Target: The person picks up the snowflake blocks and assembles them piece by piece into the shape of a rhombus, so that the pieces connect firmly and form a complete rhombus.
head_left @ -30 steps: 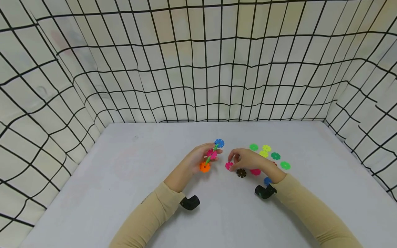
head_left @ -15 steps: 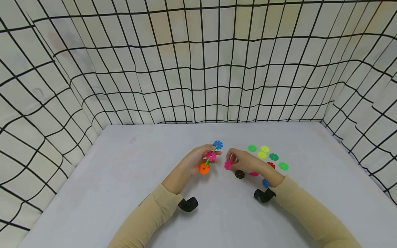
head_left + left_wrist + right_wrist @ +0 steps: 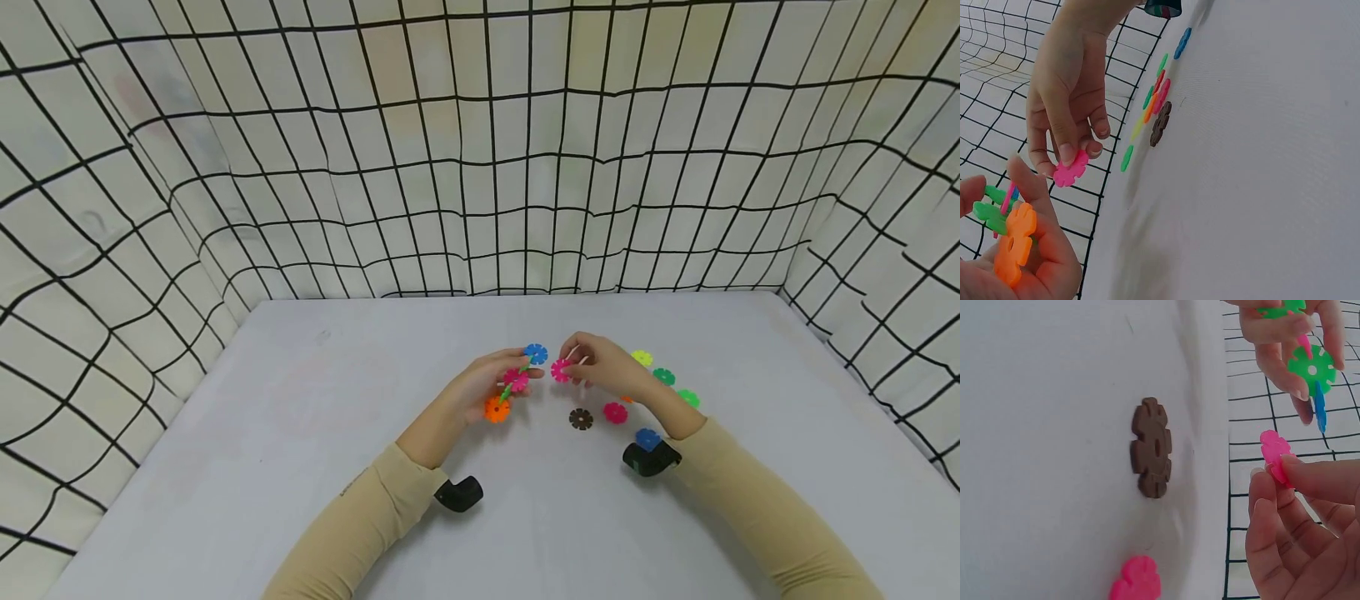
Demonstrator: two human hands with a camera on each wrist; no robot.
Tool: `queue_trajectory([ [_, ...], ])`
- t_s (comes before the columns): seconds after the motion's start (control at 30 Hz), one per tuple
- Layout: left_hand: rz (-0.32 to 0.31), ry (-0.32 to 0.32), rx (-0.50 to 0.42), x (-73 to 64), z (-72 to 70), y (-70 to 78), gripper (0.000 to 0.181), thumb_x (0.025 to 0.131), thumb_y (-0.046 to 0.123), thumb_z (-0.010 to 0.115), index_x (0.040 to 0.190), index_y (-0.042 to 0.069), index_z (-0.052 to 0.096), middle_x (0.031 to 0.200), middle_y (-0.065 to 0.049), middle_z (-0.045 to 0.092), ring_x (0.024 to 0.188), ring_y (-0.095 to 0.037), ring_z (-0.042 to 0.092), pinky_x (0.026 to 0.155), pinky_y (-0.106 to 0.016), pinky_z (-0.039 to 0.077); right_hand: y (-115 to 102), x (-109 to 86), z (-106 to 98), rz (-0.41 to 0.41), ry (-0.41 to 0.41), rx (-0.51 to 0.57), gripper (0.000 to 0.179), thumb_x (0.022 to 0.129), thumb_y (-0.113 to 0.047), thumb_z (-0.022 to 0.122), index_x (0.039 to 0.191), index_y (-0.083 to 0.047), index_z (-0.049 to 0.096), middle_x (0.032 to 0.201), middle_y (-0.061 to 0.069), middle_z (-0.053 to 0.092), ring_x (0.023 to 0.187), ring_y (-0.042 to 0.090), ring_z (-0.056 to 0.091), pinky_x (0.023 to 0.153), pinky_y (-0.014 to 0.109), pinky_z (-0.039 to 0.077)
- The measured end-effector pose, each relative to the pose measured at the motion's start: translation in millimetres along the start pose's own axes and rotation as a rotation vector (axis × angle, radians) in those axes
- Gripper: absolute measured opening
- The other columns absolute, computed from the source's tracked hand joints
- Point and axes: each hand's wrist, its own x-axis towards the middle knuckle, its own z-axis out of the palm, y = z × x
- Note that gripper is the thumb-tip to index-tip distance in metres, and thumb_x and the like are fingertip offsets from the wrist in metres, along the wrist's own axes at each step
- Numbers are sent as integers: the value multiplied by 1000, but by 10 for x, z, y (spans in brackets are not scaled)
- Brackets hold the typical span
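Observation:
My left hand [image 3: 478, 385] holds a short chain of interlocked plastic flower discs above the table. The chain runs from an orange disc [image 3: 1016, 244] at the near end, through green and pink [image 3: 516, 381] ones, to a blue disc [image 3: 536, 354] at the far end. In the right wrist view, a green disc [image 3: 1307, 365] of the chain shows its notches and centre hole. Thumb and fingertips of my right hand [image 3: 609, 367] pinch a loose pink disc [image 3: 1274, 449], raised off the table a little right of the blue end, with a gap between them.
On the white table [image 3: 337, 467] lie a brown disc [image 3: 581, 419], a pink disc [image 3: 616, 412] and a blue disc [image 3: 648, 438]. Yellow [image 3: 642, 357] and green [image 3: 663, 377] discs lie farther back, partly behind the right forearm. Black-gridded white netting [image 3: 495, 167] surrounds the table.
My right hand has risen and moved away from me, lifting the pink disc from near the brown one. The left hand with its chain has barely shifted.

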Motion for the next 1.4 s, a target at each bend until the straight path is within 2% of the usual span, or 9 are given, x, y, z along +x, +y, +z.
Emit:
queue_trajectory([
  [0.2,48,-31,87,-7,10,-2,51,104,23,57,151,4,47,123,-13,70,70,-10,63,49,-16,42,-31,9,-70,13,49,8,18,100,-4,64,117,2,58,102,14,65,88,33,67,76,37,59],
  [0.4,80,-17,170,-14,23,1,49,103,23,60,148,5,51,121,-13,72,67,-10,62,50,-16,40,-68,13,-110,-22,124,66,21,101,-3,62,120,5,57,108,21,64,96,40,68,80,34,60],
  [0.57,84,-28,200,-10,32,13,38,102,22,62,136,4,60,113,-10,74,65,-10,57,53,-17,41,-70,27,-135,-81,158,141,23,102,-4,61,122,5,57,112,21,65,97,34,68,83,29,58],
  [0.7,92,-82,237,-11,29,24,30,103,20,60,125,0,64,106,-9,75,61,-9,51,53,-17,39,-51,32,-139,-143,152,188,20,103,-5,60,121,2,59,109,15,67,95,25,68,81,26,58],
  [0.8,86,-114,257,-15,22,28,31,103,19,59,126,-1,64,103,-8,75,61,-9,50,54,-17,39,-40,32,-138,-165,137,209,19,103,-4,59,121,2,60,108,13,68,94,23,68,81,26,58],
  [1.07,73,-171,259,-22,-10,31,40,104,19,56,136,-5,59,104,-8,74,57,-6,48,54,-15,39,-81,7,-144,-146,92,229,22,104,-4,58,123,6,60,112,20,67,99,31,66,85,29,57],
  [1.27,65,-211,279,-47,-18,47,42,105,22,53,138,-4,59,108,-10,74,55,-7,46,54,-16,36,-44,-9,-157,-174,61,213,21,104,-3,57,122,7,60,111,20,67,98,28,67,86,28,57],
  [1.4,61,-230,275,-63,-20,60,43,105,23,52,138,-4,58,108,-9,74,55,-6,45,53,-16,35,-17,-11,-163,-189,39,222,20,103,-3,58,120,7,61,110,19,67,98,35,68,86,29,57],
])
